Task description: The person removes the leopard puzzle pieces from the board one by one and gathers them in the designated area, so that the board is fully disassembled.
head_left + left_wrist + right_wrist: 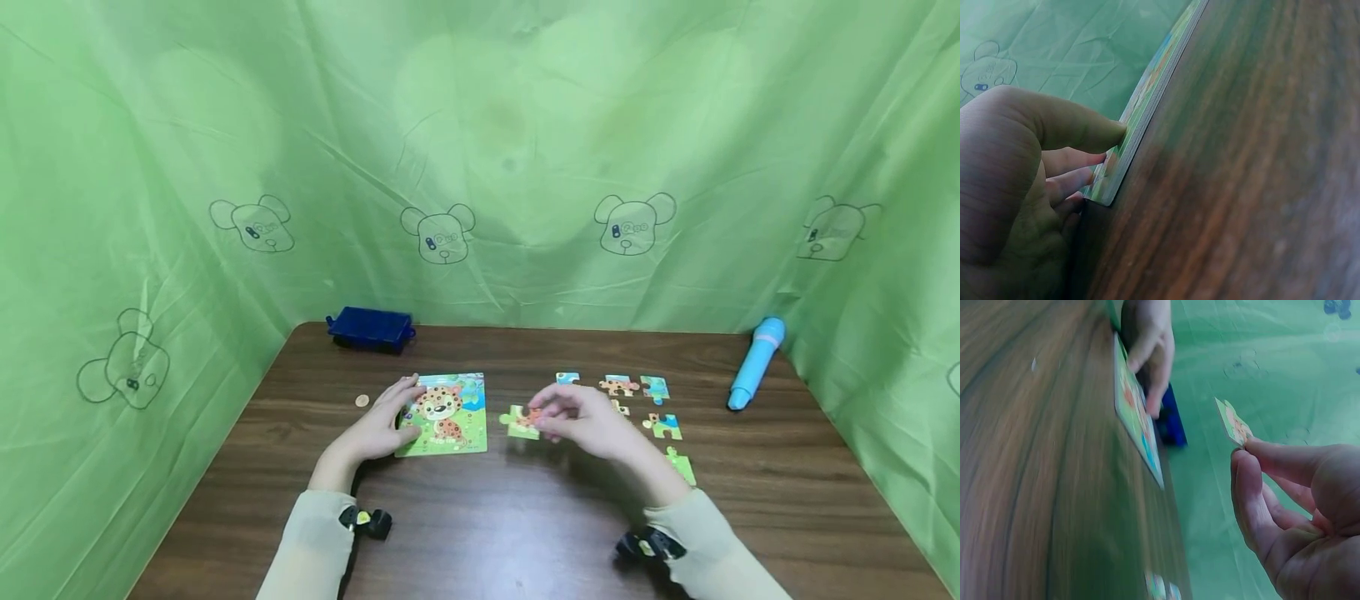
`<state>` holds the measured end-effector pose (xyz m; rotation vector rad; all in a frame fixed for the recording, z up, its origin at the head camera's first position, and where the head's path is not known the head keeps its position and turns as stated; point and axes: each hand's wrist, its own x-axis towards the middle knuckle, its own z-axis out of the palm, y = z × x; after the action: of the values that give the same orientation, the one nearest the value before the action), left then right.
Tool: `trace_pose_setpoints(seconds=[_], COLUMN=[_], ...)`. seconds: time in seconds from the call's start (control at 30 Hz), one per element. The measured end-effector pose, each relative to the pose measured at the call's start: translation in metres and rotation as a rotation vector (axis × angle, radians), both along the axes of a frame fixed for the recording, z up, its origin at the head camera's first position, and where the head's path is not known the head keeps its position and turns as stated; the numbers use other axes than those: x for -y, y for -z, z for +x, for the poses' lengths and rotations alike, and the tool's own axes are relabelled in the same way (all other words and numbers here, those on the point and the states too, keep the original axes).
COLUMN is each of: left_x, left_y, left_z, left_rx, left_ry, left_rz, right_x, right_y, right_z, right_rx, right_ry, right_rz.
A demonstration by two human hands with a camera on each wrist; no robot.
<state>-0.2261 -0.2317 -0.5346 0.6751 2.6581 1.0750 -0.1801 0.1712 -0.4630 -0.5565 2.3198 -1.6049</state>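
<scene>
Left hand (pixel 380 425) steadies puzzle board (pixel 448 417) — right hand (pixel 581 421) pinches piece (pixel 521 422)

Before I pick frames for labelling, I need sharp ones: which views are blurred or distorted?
Head view: evenly lit and sharp, though its wide lens bows the green bear-print curtain. Left wrist view: the brown wooden table is smeared close up. Right wrist view: the table is streaked, and the small green-and-orange puzzle piece looks soft.
</scene>
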Motion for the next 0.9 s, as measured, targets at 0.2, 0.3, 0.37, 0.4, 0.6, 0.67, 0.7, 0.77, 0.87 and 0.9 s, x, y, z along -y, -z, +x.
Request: trace_pose_setpoints(seconds=[0.2,0.3,0.37,0.4,0.6,0.67,0.7,0.77,0.87,0.9], left_x=[-0.002,-0.002,-0.002,-0.002,0.000,0.000,0.000,0.000,-0.001,-0.001], left_y=[-0.002,-0.002,-0.002,-0.002,0.000,0.000,0.000,0.000,0.001,0.001], left_z=[-0.001,0.000,0.001,0.001,0.003,0.002,0.002,0.001,0.001,0.000], left_rx=[0.015,0.023,0.026,0.026,0.019,0.016,0.016,0.016,0.017,0.020], left_ry=[-0.004,-0.015,-0.019,-0.020,-0.030,-0.031,-0.029,-0.025,-0.022,-0.021], left_rz=[-0.005,-0.013,-0.016,-0.016,-0.010,-0.007,-0.004,0.000,0.004,0.008], right_x=[-0.054,-0.075,-0.088,-0.094,-0.120,-0.126,-0.128,-0.133,-0.139,-0.141], right_y=[-0.001,0.000,0.001,0.001,0.003,0.005,0.007,0.011,0.017,0.019], right_z=[0.007,0.008,0.008,0.008,0.003,0.002,0.001,0.000,0.000,-0.001], right_rx=[-0.025,-0.026,-0.022,-0.020,-0.038,-0.046,-0.037,-0.022,0.013,0.028], right_ry=[0.029,0.032,0.014,0.007,-0.041,-0.066,-0.080,-0.119,-0.183,-0.201], right_rz=[-0.001,0.015,0.009,0.008,0.011,0.025,0.027,0.032,0.038,0.043])
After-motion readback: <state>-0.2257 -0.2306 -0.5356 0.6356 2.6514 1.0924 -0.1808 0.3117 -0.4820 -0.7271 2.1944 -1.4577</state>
